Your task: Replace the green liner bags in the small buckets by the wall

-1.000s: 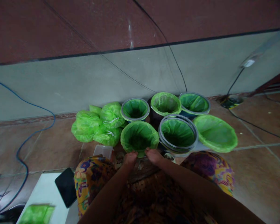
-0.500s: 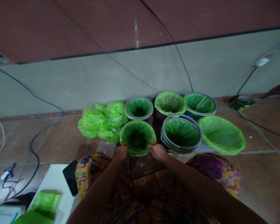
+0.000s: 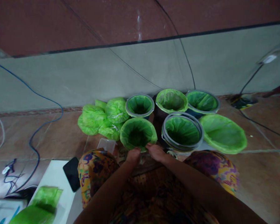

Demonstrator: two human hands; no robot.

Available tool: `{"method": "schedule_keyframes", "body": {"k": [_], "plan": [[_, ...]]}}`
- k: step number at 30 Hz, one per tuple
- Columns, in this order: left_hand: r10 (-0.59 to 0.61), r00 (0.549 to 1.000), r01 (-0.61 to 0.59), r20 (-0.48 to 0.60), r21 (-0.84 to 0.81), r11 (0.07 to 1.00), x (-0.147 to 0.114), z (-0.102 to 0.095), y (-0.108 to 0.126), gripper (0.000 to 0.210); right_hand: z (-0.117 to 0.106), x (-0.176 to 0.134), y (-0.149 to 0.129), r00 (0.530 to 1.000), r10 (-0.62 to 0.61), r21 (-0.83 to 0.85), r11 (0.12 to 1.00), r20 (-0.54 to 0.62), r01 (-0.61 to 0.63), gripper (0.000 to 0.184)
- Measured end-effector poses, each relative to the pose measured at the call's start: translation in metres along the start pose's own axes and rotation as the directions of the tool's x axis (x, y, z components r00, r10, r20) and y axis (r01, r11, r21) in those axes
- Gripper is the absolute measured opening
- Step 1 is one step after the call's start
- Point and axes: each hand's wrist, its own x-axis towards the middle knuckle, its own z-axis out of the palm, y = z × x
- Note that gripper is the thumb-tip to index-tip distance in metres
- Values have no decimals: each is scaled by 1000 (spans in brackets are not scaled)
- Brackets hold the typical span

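The near rim of a green-lined bin [image 3: 138, 134] is gripped by the left hand [image 3: 133, 155] and the right hand [image 3: 156, 151], fingers curled on the bag edge. It is set on the floor [image 3: 60, 140] (other lined bins [image 3: 182, 132] stand beside it).

No legible text, label, brand, number or sign is showing anywhere; bin liners, floor, wall and dark phone are all appearing unmarked.
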Motion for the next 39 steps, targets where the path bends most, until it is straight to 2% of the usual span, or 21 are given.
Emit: {"method": "schedule_keyframes", "body": {"k": [5, 10, 13, 15, 18, 21, 24, 28, 32, 35, 39], "plan": [[15, 1000, -15, -7, 2, 1000, 7, 6, -7, 31, -3, 9, 0, 998, 42, 1, 999, 55, -42, 34], [28, 999, -28, -26, 16, 999, 5, 7, -9, 33, -6, 5, -3, 997, 58, 9, 998, 58, -59, 35], [20, 999, -19, -25, 30, 999, 1, 4, -18, 31, -7, -1, -3, 1000, 12, 55, 998, -5, -12, 36], [-8, 1000, 8, -23, 35, 999, -3, 1, -29, 30, -10, -5, 1, 995, -29, 88, 995, -92, 37, 38], [-103, 995, 103, -10, 42, 994, -8, -6, -45, 30, -14, -7, 12, 975, -33, 129, 990, -218, 62, 37], [-196, 981, 195, 9, 47, 980, -15, -11, -51, 31, -16, -7, 21, 963, -1, 147, 988, -270, 43, 34], [-207, 977, 208, -45, 19, 978, -23, -16, -41, 34, -11, -7, 18, 966, -61, 133, 986, -252, 97, 32], [-112, 979, 100, -173, -74, 992, -30, -19, -18, 37, -5, -7, 3, 978, -127, 70, 988, -165, 140, 29], [-47, 995, 39, -91, -89, 995, -27, -16, -8, 31, -3, -6, -8, 985, -155, 26, 987, -79, 157, 28], [-26, 999, 21, -44, -96, 995, -22, -9, -10, 30, -2, -4, -10, 982, -182, 2, 983, -51, 182, 30], [-29, 999, 26, -33, -84, 996, -13, 4, -16, 29, 0, -1, -9, 991, -135, -16, 991, -17, 135, 31]]}}
